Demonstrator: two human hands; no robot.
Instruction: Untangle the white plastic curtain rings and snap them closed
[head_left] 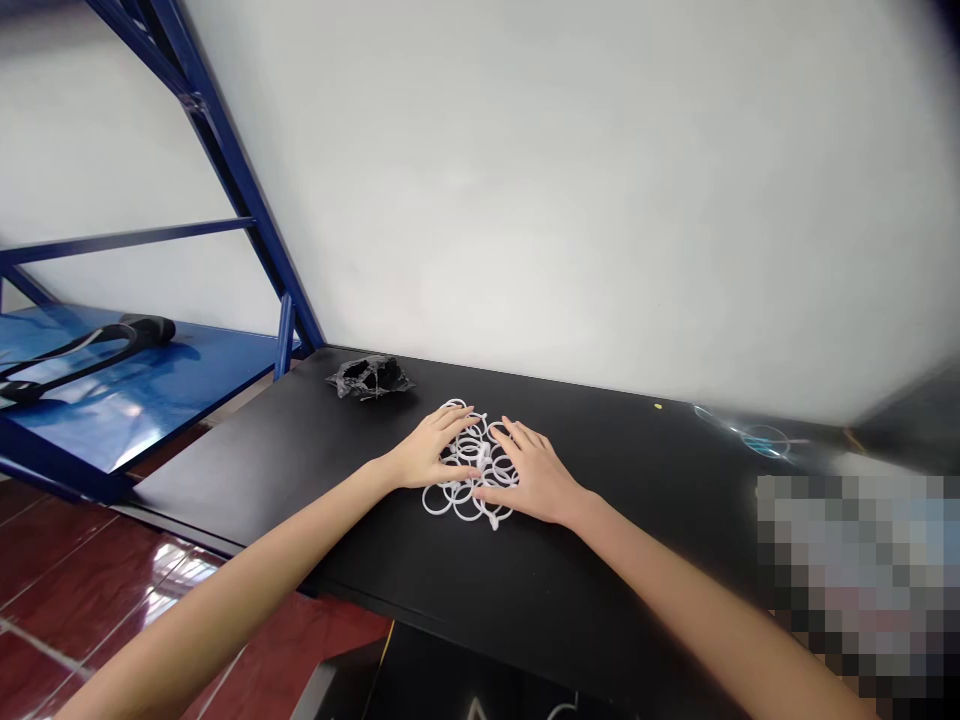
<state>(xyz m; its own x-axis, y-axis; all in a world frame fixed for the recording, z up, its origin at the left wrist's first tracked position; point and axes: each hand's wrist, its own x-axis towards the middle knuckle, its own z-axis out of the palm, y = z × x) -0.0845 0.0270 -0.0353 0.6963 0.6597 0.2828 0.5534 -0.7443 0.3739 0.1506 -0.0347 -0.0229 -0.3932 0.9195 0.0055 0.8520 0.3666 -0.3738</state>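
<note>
A pile of several white plastic rings (466, 500) lies on the black table (315, 470). My left hand (431, 450) rests on the pile's left side, fingers stretched out flat over the rings. My right hand (532, 475) lies on the pile's right side, fingers spread and flat, thumb near the lower rings. Both hands touch the rings and partly cover them. Neither hand is closed around anything.
A crumpled black bag (370, 377) sits at the table's back left near the white wall. A blue metal shelf (112, 390) with a black strap (82, 350) stands to the left. Clear plastic (757, 438) lies at the back right. Red tiled floor shows below.
</note>
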